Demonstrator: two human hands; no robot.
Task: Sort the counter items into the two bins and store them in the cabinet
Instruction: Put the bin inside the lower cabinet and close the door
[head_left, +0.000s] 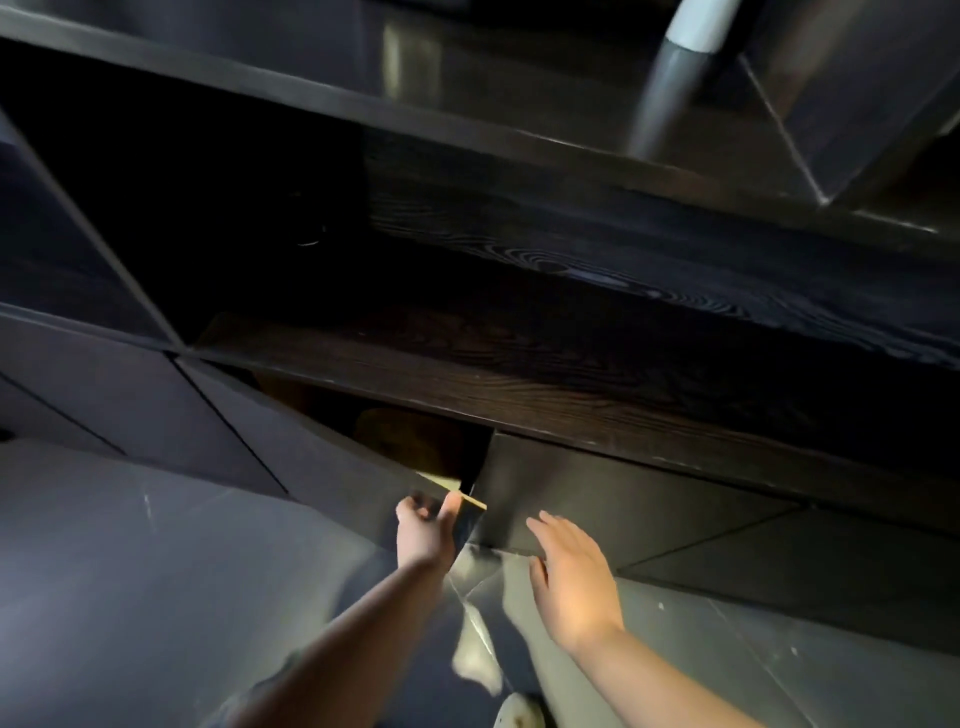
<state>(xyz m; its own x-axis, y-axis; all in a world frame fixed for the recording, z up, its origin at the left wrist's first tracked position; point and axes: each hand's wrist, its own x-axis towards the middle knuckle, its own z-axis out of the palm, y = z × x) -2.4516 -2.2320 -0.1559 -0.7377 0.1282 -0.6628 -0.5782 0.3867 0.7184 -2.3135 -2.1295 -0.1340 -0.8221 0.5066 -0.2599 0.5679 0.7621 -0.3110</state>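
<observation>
A low dark cabinet runs under a dark wood-grain shelf (519, 384). Its left door (332, 457) stands partly swung out, and my left hand (423, 525) grips the door's lower free corner, fingers curled over the edge. Through the gap a brownish shape (400, 441) shows inside the cabinet; what it is I cannot tell. My right hand (566, 571) lies with straight fingers flat against the lower edge of the right door (597, 499), which sits flush with the cabinet front. No bins or counter items are in view.
A dark open shelf bay (208, 208) sits above the cabinet, with a glossy counter top (467, 67) over it. A grey and white pole (670, 78) leans at the top right. Grey tiled floor (130, 571) spreads below, with my legs and shoes at the bottom.
</observation>
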